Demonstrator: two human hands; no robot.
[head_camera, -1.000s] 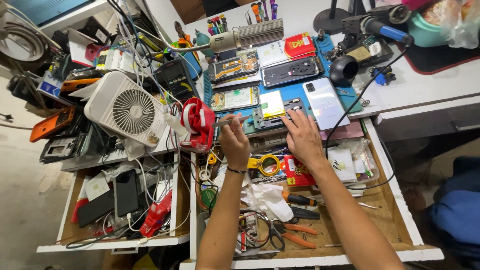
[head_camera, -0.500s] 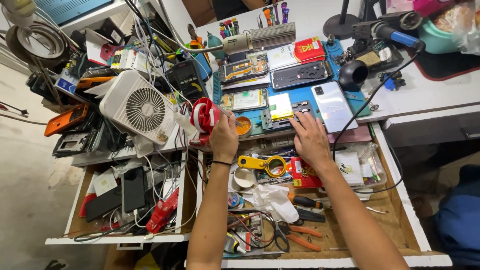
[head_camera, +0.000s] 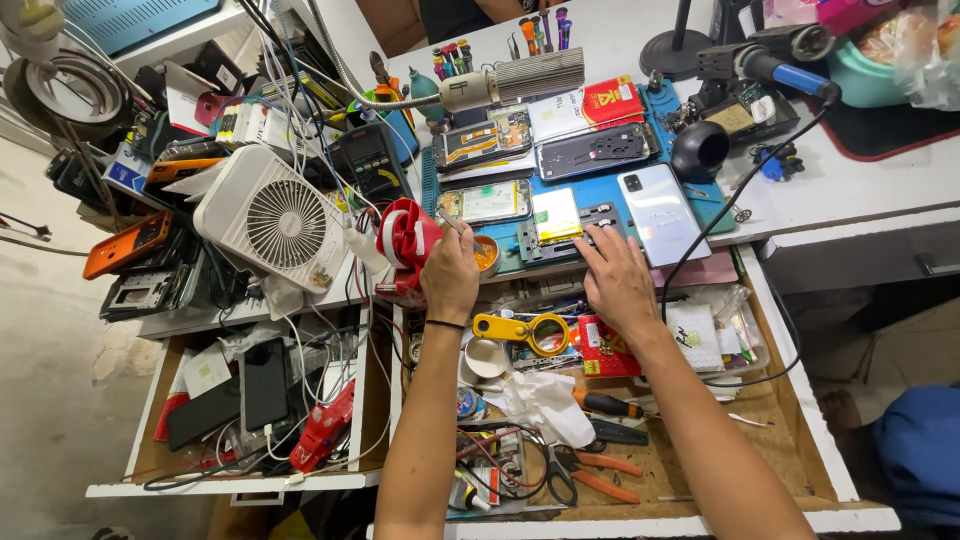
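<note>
Two bare hands are over the blue work mat (head_camera: 610, 190), and that mat is our landmark on this crowded desk (head_camera: 850, 190). The left hand (head_camera: 452, 272) sits at the mat's near left corner, its grip pinched narrow around a thin metal tool (head_camera: 447, 222) that pokes up and away from the fingers; whether it is tweezers or a pick, I cannot tell. Just beside that hand, at the mat's near edge, there's a small orange pot (head_camera: 486, 254). The right hand (head_camera: 616, 280) lies flat at the mat's near edge, fingers spread wide, holding nothing, fingertips touching the dark holder (head_camera: 560, 240) that carries a phone board with a yellow-green battery (head_camera: 556, 213). Right of that on the mat rests a pale silver phone back (head_camera: 661, 212). Farther back on the mat lie two opened phones (head_camera: 540, 145). Left of the mat, a red tape dispenser (head_camera: 406, 240) and beyond it a white desk fan (head_camera: 275, 218). Nearer than the mat, in the open drawer (head_camera: 790, 420), a yellow magnifier (head_camera: 528, 330) lies between the two forearms.
</note>
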